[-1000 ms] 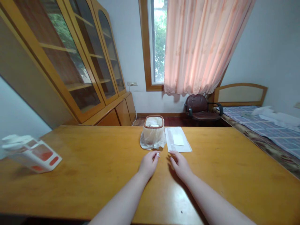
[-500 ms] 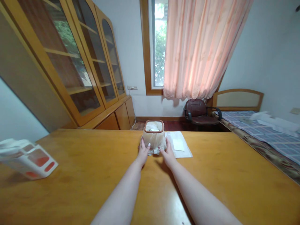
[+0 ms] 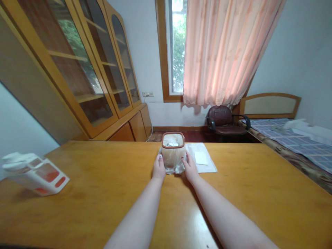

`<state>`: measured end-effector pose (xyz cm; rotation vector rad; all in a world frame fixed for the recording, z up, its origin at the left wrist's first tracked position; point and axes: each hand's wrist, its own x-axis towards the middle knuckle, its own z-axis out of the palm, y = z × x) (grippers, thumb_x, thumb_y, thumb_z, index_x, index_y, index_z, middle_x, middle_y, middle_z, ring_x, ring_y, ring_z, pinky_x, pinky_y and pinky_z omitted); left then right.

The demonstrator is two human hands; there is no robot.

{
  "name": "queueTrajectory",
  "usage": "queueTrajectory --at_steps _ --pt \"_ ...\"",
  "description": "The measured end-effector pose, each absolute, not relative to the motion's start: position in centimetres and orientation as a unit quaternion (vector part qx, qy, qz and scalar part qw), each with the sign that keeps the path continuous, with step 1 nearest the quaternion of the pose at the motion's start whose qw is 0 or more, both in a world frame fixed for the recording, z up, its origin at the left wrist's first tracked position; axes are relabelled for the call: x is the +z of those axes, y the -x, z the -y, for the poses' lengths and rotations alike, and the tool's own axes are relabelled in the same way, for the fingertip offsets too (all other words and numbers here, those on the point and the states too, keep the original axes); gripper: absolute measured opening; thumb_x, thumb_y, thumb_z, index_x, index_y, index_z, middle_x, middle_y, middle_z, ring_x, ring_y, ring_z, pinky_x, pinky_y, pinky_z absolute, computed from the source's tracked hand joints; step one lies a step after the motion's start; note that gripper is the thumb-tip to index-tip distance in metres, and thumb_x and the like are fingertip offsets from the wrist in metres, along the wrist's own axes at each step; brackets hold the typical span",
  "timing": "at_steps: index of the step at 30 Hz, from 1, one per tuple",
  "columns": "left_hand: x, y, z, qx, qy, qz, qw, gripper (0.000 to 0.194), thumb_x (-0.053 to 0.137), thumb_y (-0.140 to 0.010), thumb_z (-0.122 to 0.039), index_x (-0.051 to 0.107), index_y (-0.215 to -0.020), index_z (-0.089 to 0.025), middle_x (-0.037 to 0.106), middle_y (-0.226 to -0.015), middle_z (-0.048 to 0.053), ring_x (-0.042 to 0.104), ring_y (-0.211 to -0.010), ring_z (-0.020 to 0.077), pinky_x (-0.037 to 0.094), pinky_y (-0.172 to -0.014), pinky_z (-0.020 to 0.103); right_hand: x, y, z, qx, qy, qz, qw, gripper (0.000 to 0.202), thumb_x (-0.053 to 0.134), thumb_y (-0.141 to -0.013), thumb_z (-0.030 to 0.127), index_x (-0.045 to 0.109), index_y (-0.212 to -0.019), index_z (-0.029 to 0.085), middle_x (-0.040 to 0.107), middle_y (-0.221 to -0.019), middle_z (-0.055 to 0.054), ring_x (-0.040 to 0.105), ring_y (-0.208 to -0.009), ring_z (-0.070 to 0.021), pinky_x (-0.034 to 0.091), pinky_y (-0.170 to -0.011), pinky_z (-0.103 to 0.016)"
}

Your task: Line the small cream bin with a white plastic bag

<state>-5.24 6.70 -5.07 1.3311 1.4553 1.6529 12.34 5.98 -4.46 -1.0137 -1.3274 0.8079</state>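
A: Quick pass. We see the left hand (image 3: pixel 158 168) pressed flat on the left side of the small bin (image 3: pixel 173 152), fingers up along the plastic liner.

B: And the right hand (image 3: pixel 190 167) mirrors it on the right side. We count both hands as clasped on the bin, one per side, squeezing it between them.

A: Agreed. Where do we put the bin?

B: It sits on the wooden table (image 3: pixel 103 186), far from the viewer, about centre, close to the far edge. Brown rim on top, white scraps inside. The liner bunches out at the base, touching the tabletop.

A: We note the white sheet (image 3: pixel 204 166) just right of the bin, flat, with a smaller white slip (image 3: pixel 200 157) lying on it. The right hand is just beside the sheet's near left corner; we cannot tell if they touch.

B: At the far left, a white and red container (image 3: pixel 36 174) lies on its side on the table, well apart from the hands.

A: Behind the table: glass-door cabinet (image 3: pixel 85 69) on the left, brown chair (image 3: pixel 224 121) under the curtain (image 3: pixel 223 52), bed (image 3: pixel 295 141) on the right.
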Motion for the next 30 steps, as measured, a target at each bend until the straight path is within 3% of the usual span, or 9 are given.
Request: queueTrajectory --at_steps 3,6,12,14,18,24,28,30 --pt "-4.8 5.5 -6.3 0.623 -0.461 -0.585 0.238 0.051 0.035 -0.091 -0.057 0.063 -0.109 -0.017 0.065 -0.118 0.018 0.054 -0.122 0.0302 0.039 -0.104 0.047 -4.2 -12.6 -5.3 0.318 0.506 0.558 0.575 0.054 0.044 -0.09 0.053 0.053 -0.129 0.017 0.063 -0.123 -0.016 0.06 -0.114 -0.0287 0.045 -0.099 -0.048" --pt "-4.1 5.7 -6.0 0.63 -0.447 -0.597 0.214 0.053 0.03 -0.092 -0.057 0.06 -0.109 -0.018 0.065 -0.115 0.017 0.056 -0.118 0.0297 0.041 -0.102 0.047 -3.9 -12.9 -5.0 0.29 0.532 0.549 0.575 0.052 0.041 -0.092 0.052 0.054 -0.125 0.015 0.067 -0.113 -0.016 0.064 -0.106 -0.0277 0.048 -0.094 -0.046" --pt "-3.2 5.4 -5.6 0.646 -0.538 -0.497 0.215 0.071 0.042 -0.085 -0.065 0.039 -0.137 -0.017 0.044 -0.143 0.016 0.044 -0.132 0.0259 0.034 -0.11 0.039 -3.8 -12.6 -5.0 0.264 0.438 0.634 0.58 0.063 0.05 -0.09 0.046 0.037 -0.142 0.013 0.045 -0.144 -0.017 0.042 -0.134 -0.026 0.033 -0.112 -0.046" --pt "-3.3 4.8 -5.4 0.628 -0.558 -0.482 0.247 0.071 0.044 -0.085 -0.065 0.039 -0.138 -0.017 0.046 -0.143 0.015 0.044 -0.132 0.0264 0.033 -0.11 0.039 -3.7 -12.4 -4.9 0.275 0.407 0.661 0.567 0.063 0.051 -0.09 0.045 0.037 -0.144 0.015 0.042 -0.148 -0.014 0.039 -0.137 -0.0262 0.031 -0.114 -0.047" --pt "-4.1 3.7 -4.9 0.62 -0.538 -0.512 0.253 0.068 0.038 -0.087 -0.065 0.046 -0.132 -0.015 0.055 -0.132 0.017 0.051 -0.124 0.0287 0.035 -0.108 0.041 -3.1 -12.6 -4.4 0.289 0.391 0.683 0.545 0.053 0.046 -0.092 0.045 0.049 -0.137 0.019 0.053 -0.139 -0.011 0.048 -0.129 -0.0273 0.04 -0.107 -0.046" --pt "-4.1 2.8 -4.0 0.624 -0.451 -0.604 0.203 0.062 0.024 -0.093 -0.06 0.06 -0.118 -0.016 0.063 -0.119 0.018 0.05 -0.125 0.0311 0.032 -0.11 0.043 -2.5 -13.2 -3.4 0.219 0.464 0.671 0.536 0.045 0.037 -0.095 0.048 0.067 -0.117 0.022 0.069 -0.116 -0.011 0.064 -0.109 -0.0279 0.05 -0.092 -0.042" --pt "-3.2 3.1 -3.6 0.634 -0.441 -0.605 0.195 0.062 0.018 -0.095 -0.055 0.057 -0.125 -0.017 0.061 -0.125 0.015 0.051 -0.125 0.0269 0.036 -0.109 0.04 -2.5 -13.5 -3.3 0.199 0.489 0.647 0.551 0.05 0.031 -0.096 0.049 0.071 -0.102 0.02 0.073 -0.099 -0.012 0.068 -0.095 -0.0271 0.052 -0.085 -0.04" --pt "-2.8 3.6 -4.0 0.651 -0.443 -0.589 0.18 0.061 0.018 -0.096 -0.054 0.052 -0.13 -0.017 0.055 -0.135 0.013 0.046 -0.131 0.024 0.031 -0.112 0.038 -2.6 -13.6 -3.5 0.197 0.486 0.625 0.579 0.05 0.032 -0.096 0.05 0.067 -0.111 0.017 0.07 -0.107 -0.013 0.065 -0.103 -0.027 0.05 -0.091 -0.042"
